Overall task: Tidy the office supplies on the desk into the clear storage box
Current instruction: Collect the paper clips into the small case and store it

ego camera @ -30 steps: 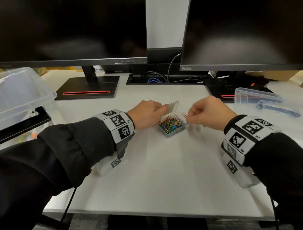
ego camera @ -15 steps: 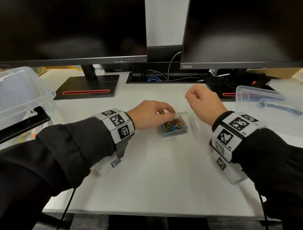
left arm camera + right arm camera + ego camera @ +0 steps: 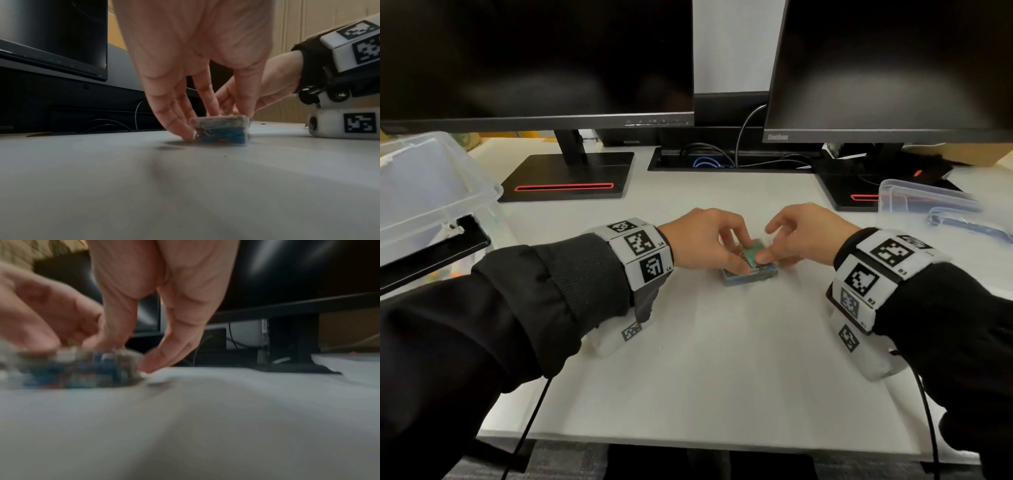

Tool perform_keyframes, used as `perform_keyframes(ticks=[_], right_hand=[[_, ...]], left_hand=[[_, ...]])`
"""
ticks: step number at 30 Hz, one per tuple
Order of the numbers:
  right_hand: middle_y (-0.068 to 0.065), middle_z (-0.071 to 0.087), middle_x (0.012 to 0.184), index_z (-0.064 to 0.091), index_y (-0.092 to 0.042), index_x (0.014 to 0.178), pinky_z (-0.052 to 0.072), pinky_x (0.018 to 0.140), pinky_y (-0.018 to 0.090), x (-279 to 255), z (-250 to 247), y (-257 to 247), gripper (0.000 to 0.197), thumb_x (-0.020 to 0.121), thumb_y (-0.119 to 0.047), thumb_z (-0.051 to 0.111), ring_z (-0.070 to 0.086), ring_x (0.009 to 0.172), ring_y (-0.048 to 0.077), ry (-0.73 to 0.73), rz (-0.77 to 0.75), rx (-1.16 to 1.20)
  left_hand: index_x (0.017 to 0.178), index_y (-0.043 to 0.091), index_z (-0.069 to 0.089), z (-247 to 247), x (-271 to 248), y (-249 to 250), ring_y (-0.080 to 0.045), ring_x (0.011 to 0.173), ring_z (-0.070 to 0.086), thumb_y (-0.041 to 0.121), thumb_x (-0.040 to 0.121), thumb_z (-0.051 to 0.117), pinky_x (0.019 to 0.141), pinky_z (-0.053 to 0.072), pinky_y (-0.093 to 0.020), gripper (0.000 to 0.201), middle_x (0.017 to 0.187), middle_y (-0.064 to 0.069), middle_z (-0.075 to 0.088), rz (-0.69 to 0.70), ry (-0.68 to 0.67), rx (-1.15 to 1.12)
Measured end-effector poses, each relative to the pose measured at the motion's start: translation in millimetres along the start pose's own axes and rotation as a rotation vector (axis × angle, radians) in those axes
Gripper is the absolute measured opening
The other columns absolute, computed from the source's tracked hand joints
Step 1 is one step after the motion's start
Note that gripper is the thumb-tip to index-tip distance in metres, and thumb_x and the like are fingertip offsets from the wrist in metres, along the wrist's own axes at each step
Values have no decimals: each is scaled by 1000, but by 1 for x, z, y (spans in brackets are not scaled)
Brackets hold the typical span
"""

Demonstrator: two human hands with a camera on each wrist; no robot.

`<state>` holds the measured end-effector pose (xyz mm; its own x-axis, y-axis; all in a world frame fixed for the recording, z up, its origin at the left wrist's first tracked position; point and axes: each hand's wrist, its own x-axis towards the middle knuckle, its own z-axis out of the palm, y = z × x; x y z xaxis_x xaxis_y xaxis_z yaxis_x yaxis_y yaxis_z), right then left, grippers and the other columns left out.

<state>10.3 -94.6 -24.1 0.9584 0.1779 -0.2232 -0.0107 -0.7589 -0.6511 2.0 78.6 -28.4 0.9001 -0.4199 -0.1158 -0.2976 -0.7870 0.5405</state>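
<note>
A small clear paper clip box (image 3: 751, 272) full of coloured clips sits mid-desk with its lid on top. My left hand (image 3: 739, 257) grips its left side, thumb at the near edge and fingers over the top. My right hand (image 3: 774, 256) holds the right side, thumb on the lid and fingers curled against the far wall. In the left wrist view the paper clip box (image 3: 222, 131) rests flat on the desk under my left hand (image 3: 207, 113). The right wrist view is blurred; the paper clip box (image 3: 82, 369) lies below my right hand (image 3: 135, 353). The large clear storage box (image 3: 431, 192) stands at the far left.
Two dark monitors on black stands (image 3: 568, 178) cross the back, with cables in a slot (image 3: 722, 161) between them. A clear lid or tub (image 3: 924, 202) with a blue-edged part lies at the right. The white desk (image 3: 705, 359) reaches to its near edge below my wrists.
The left hand lowered the raised lid onto the paper clip box. The right hand lifted away, then came back down onto the box's right side.
</note>
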Motion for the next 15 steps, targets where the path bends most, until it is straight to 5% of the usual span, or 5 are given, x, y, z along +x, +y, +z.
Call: perform_keyframes(ticks=[3, 8, 12, 15], right_hand=[[17, 70, 84, 64, 4, 96, 57, 79, 38, -2, 3, 0, 39, 77, -29, 72, 66, 71, 26, -85, 111, 17], [14, 66, 70, 64, 8, 94, 57, 64, 29, -2, 7, 0, 28, 82, -17, 68, 64, 61, 22, -110, 47, 144], [17, 68, 75, 65, 8, 96, 57, 65, 28, -1, 7, -1, 26, 82, -14, 67, 65, 63, 22, -108, 15, 165], [21, 67, 80, 64, 9, 99, 57, 62, 24, 0, 8, -1, 25, 84, -11, 65, 65, 63, 22, -106, -15, 203]], left_hand=[[119, 30, 48, 3, -1, 1, -3, 72, 54, 48, 74, 70, 71, 47, -23, 53, 93, 2, 63, -36, -42, 36], [125, 38, 47, 3, -6, 4, -3, 68, 58, 56, 61, 76, 76, 57, -30, 73, 87, 14, 57, -16, -176, 83], [124, 32, 52, 4, -3, 2, -6, 82, 49, 50, 55, 83, 85, 45, -22, 77, 110, 7, 47, 30, -94, 178], [119, 24, 54, 6, -2, 0, -9, 93, 47, 42, 56, 84, 80, 42, -18, 71, 112, 5, 48, 70, -42, 202]])
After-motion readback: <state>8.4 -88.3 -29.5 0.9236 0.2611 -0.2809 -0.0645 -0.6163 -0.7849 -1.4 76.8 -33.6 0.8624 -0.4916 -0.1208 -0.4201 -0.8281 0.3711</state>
